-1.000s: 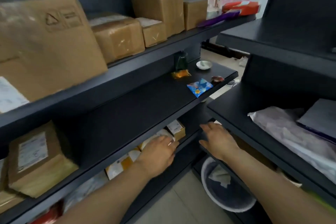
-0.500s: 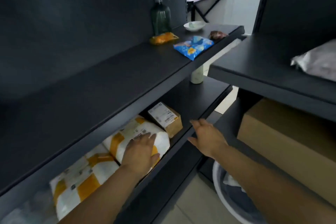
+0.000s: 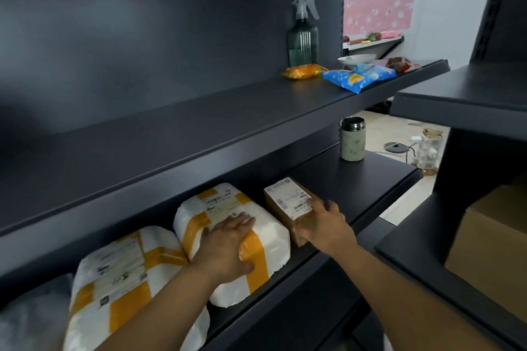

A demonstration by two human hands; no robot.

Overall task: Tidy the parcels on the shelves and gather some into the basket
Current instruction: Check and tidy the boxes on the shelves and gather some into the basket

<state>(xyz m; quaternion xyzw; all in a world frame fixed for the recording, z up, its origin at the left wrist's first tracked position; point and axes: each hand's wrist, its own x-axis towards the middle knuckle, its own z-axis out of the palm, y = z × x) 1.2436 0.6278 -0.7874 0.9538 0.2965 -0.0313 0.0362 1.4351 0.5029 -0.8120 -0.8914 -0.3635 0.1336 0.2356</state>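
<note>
Fingers (image 3: 242, 221) of your left hand (image 3: 225, 248) lie straight and flat on top of a white parcel (image 3: 271, 234), pressing on it without curling round it. This parcel is crossed with orange tape and sits on the lower shelf (image 3: 359, 179). Your right hand (image 3: 325, 225) covers the near end of a small brown box (image 3: 281, 202) just beside that parcel. Its fingers spread over the top and the thumb sits down the near face, but blur hides whether you grip the box or only rest on it.

Both carry paper shipping labels. The box's white label shows a barcode and rows of small print, too soft to read. The parcel's label is pale and equally illegible.

Count along the lower shelf, left to right: one greyish wrapped bundle (image 3: 28, 319) at the frame's edge, a second white parcel with orange tape (image 3: 119, 271) touching the one under your hand, that parcel, then the single brown box. Further along the same shelf, well apart from the box, one pale green cup (image 3: 353, 145) with a metal lid stands upright.

On the upper shelf (image 3: 199, 128) stand one green spray bottle (image 3: 303, 37) and one white bowl (image 3: 356, 59), with three packets near them: one orange (image 3: 302, 71), one blue (image 3: 359, 78) with a yellow patch and no readable writing, and one reddish-brown (image 3: 399, 63).

To your right, a separate dark shelf unit (image 3: 456, 94) holds one large cardboard carton (image 3: 490, 236).
</note>
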